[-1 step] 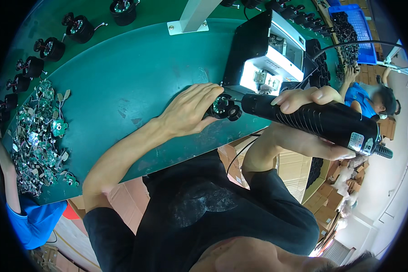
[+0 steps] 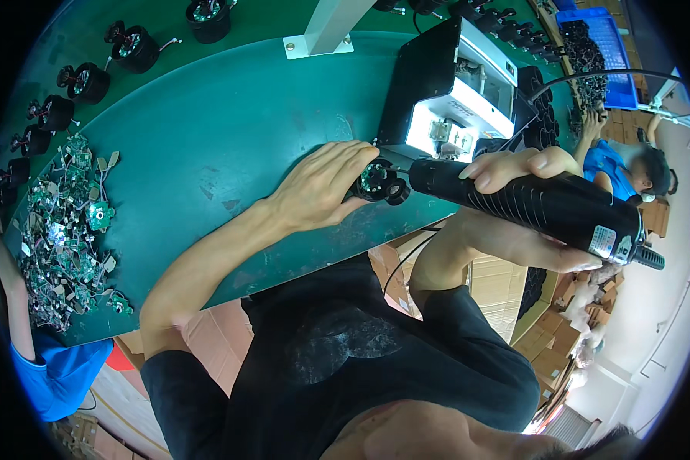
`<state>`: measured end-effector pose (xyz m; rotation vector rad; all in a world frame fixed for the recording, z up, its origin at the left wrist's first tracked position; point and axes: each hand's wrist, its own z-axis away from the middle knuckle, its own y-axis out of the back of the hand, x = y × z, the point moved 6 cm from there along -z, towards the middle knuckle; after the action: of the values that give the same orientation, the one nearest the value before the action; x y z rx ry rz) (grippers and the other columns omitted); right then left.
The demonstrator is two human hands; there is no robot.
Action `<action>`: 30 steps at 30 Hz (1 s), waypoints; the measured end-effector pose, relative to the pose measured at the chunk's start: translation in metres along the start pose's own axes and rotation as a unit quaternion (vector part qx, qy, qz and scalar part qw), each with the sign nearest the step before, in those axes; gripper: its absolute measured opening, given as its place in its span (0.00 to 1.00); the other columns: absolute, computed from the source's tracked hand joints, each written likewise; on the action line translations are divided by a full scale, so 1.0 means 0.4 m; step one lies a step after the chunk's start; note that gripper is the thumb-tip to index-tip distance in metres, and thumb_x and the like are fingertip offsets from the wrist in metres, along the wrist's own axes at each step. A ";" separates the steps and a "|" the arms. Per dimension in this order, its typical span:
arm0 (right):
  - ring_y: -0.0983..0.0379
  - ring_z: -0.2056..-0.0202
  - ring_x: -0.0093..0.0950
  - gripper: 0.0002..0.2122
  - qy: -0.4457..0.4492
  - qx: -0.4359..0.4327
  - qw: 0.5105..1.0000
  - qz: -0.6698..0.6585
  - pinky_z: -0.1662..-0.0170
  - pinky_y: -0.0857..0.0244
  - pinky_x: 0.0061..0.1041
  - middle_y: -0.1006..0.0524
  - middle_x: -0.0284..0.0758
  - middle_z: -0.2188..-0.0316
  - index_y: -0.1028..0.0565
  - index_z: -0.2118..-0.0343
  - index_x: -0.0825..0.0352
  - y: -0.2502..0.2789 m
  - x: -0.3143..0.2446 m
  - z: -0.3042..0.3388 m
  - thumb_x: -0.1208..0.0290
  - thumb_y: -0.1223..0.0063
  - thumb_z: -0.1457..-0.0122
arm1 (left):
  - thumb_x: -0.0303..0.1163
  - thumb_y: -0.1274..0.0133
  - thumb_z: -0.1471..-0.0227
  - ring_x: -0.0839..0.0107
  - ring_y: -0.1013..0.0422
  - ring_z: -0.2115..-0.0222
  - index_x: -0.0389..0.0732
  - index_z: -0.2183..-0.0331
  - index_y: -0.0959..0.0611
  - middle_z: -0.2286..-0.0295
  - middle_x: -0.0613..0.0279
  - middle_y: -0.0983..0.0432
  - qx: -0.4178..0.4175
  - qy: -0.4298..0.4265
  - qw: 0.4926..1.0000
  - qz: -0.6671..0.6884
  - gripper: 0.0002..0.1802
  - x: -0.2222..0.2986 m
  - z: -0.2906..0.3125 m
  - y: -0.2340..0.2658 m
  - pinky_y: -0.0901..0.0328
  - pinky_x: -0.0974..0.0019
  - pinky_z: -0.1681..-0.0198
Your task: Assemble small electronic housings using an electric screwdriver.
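Steadying a round blk housing (image 2: 377, 182) just beside the lit machine (image 2: 468, 107), L hand (image 2: 322, 185) pinches it in its grip; R hand (image 2: 517, 192) wraps a blk pwr driver (image 2: 540, 205). If L slackens, housing could twist & bit (image 2: 398, 169) slip.

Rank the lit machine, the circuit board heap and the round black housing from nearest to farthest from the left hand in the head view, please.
1. Round black housing: nearest, held in the left hand.
2. Lit machine: above and to the right.
3. Circuit board heap: farthest, away to the left.
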<state>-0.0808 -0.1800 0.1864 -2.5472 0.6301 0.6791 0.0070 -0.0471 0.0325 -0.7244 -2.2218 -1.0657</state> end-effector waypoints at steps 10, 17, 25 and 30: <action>0.24 0.82 0.31 0.36 -0.010 -0.024 0.999 -0.027 0.85 0.27 0.26 0.24 0.48 0.67 0.48 0.37 0.59 -0.010 0.020 -0.001 0.33 0.69 0.38 | 0.26 0.35 0.61 0.52 0.29 0.54 0.29 0.49 0.30 0.52 0.45 0.28 -0.017 -0.015 1.000 -0.011 0.37 0.008 -0.005 0.006 0.35 0.55 0.48; 0.27 0.86 0.27 0.38 -0.003 -0.067 0.997 -0.032 0.87 0.30 0.24 0.24 0.43 0.68 0.48 0.36 0.61 -0.038 0.057 0.010 0.33 0.70 0.38 | 0.26 0.36 0.60 0.51 0.30 0.54 0.26 0.49 0.32 0.52 0.42 0.30 -0.017 -0.029 0.999 -0.028 0.36 0.008 0.003 0.006 0.36 0.55 0.48; 0.25 0.83 0.29 0.34 0.032 0.020 0.999 -0.029 0.83 0.28 0.24 0.23 0.45 0.67 0.46 0.37 0.62 -0.016 -0.034 0.022 0.39 0.63 0.37 | 0.26 0.35 0.65 0.54 0.32 0.56 0.30 0.53 0.29 0.56 0.47 0.30 0.043 -0.008 0.998 -0.040 0.34 0.011 0.001 0.021 0.36 0.56 0.50; 0.26 0.83 0.30 0.31 0.013 0.081 0.992 0.099 0.83 0.28 0.25 0.23 0.46 0.67 0.43 0.41 0.66 0.128 -0.083 0.021 0.45 0.57 0.36 | 0.30 0.33 0.65 0.59 0.36 0.61 0.35 0.57 0.27 0.60 0.54 0.33 0.257 0.065 0.956 -0.128 0.31 -0.028 -0.072 0.221 0.38 0.62 0.56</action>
<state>-0.1363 -0.2064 0.1837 -2.3675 0.9164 0.6336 0.0817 -0.0256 0.0848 -0.1403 -2.3684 -0.5741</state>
